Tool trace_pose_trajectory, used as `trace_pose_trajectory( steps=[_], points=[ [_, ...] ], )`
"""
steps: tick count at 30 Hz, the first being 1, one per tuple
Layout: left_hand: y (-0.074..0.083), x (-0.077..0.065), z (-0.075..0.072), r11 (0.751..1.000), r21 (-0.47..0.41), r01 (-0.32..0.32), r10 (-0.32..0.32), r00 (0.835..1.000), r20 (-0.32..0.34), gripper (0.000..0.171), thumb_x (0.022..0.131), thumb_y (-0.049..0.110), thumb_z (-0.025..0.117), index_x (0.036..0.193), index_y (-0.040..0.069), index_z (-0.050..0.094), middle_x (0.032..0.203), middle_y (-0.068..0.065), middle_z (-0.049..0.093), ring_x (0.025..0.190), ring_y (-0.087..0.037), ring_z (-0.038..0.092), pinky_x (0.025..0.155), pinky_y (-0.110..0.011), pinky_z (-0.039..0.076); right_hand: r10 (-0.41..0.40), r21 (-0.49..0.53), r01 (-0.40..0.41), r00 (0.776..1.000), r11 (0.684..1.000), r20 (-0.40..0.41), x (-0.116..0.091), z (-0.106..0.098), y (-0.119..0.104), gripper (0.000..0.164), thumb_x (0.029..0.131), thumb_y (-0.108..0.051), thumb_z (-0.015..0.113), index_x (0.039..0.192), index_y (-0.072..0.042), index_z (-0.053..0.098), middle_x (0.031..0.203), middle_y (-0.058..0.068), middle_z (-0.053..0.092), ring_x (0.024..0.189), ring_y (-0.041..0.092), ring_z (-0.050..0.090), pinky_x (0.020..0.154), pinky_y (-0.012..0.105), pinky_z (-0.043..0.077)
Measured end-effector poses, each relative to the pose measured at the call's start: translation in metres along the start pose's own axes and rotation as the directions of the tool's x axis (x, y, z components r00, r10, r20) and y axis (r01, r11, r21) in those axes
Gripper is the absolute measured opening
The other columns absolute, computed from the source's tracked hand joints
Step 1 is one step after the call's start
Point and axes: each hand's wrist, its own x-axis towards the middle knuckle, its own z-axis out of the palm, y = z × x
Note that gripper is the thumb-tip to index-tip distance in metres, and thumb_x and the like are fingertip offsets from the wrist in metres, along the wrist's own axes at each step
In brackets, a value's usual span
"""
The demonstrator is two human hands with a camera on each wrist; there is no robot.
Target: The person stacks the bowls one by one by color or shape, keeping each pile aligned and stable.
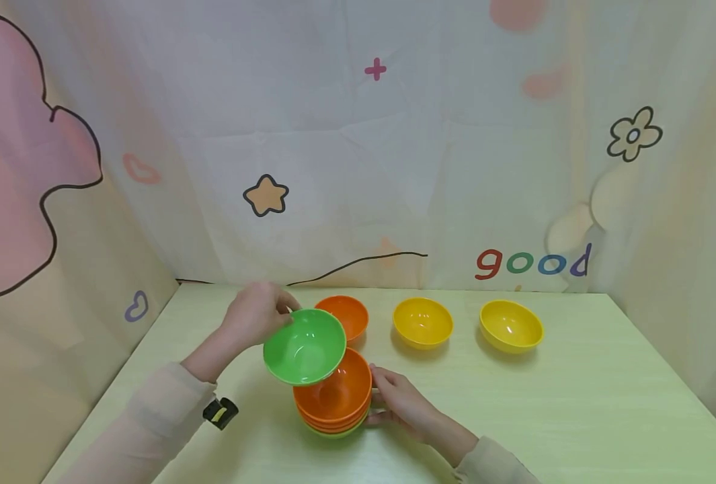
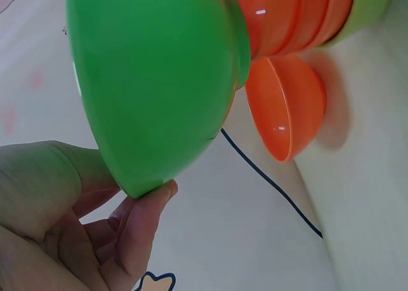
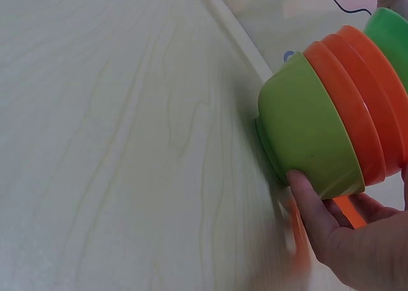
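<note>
A: How far along?
B: Partway, I judge. Your stack (image 1: 342,390) has orange bowls nested in a light green bowl (image 3: 306,125). Loose behind: an orange bowl (image 1: 348,314), two yellow bowls (image 1: 423,324).
A: Hands?
B: Your left hand (image 1: 259,313) pinches the rim of a bright green bowl (image 1: 305,346), tilted above the stack; contact unclear. Your right hand (image 1: 405,405) braces the stack's side, fingers extended.

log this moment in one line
left grip: pinches glossy green round bowl | right grip: touches glossy stack, orange bowls in light-green bowl | behind: round orange bowl, two round yellow bowls
</note>
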Motion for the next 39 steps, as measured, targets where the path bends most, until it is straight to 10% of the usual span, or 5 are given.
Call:
trace_pose_trajectory(
  steps=[39],
  points=[
    [0.015,-0.004,0.049,0.999,-0.045,-0.006,0.011,0.996,0.091,0.012,0.074,0.004,0.073,0.084,0.012,0.074,0.072,0.002,0.065,0.067,-0.012,0.056,0.055,-0.023,0.045,-0.026,0.012,0.026,1.0,1.0,0.0,0.0,0.0,0.001,0.062,0.098,-0.042,0.037,0.139,0.004,0.033,0.13,0.021,0.05,0.106,0.025,0.059,0.076,0.038,0.056]
  ],
)
